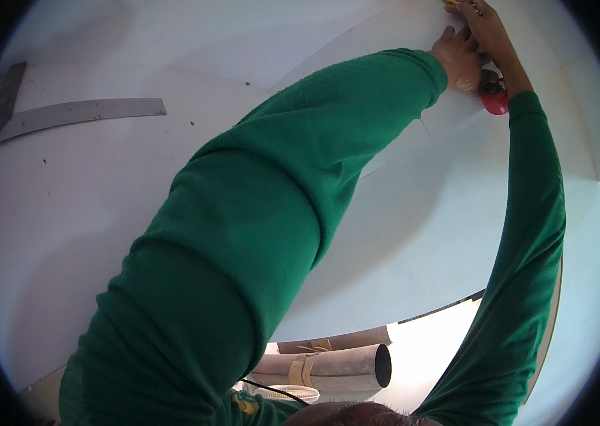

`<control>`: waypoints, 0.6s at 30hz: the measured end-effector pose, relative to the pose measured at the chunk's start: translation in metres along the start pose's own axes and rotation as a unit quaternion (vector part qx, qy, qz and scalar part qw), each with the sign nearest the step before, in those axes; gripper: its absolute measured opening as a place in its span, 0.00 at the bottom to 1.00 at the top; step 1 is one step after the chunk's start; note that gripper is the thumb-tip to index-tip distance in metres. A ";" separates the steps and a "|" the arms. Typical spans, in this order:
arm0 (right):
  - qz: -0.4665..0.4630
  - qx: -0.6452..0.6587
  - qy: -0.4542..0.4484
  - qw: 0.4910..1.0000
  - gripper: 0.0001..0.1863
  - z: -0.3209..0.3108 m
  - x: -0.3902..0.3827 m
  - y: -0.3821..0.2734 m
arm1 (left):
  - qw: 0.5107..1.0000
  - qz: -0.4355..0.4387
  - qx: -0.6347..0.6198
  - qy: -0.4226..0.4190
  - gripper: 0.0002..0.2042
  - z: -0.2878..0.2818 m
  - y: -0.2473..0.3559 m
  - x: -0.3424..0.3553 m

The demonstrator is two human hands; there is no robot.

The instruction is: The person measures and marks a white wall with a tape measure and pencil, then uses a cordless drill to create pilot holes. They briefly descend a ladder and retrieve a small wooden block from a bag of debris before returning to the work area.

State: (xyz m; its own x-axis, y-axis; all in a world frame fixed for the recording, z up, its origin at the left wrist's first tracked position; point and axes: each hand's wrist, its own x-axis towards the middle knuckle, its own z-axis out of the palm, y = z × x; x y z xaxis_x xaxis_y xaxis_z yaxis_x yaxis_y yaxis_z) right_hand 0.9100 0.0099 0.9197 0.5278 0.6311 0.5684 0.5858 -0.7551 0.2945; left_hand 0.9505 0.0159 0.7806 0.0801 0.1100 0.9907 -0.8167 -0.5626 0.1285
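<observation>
My left hand lies on the white sheet at the far right, its fingers spread and stretched toward the far edge. Just beyond it, partly overlapping its fingertips, my right hand is closed on a small yellow thing, cut off by the picture's top edge, so its kind cannot be made out. A rounded red object with a dark part rests beside my left hand, below my right wrist. Thin straight lines run across the sheet near both hands.
A metal try square lies on the sheet at the far left. Small dark specks are scattered on the surface. Past the sheet's near edge, rolled brown tubes bound with tape sit lower down, beside a dark cable.
</observation>
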 end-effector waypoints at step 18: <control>-0.079 -0.206 0.040 0.974 0.15 0.005 -0.031 -0.024 | 0.993 -0.007 0.062 -0.101 0.28 -0.007 0.003 0.007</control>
State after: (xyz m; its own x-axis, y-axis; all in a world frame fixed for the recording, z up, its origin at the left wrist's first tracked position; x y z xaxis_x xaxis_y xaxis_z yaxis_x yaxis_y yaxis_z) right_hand 0.8822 0.0095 0.8914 0.3915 0.7422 0.5440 0.3502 -0.6669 0.6578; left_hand 0.9450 0.0205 0.7875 0.2136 -0.0413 0.9761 -0.7385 -0.6608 0.1336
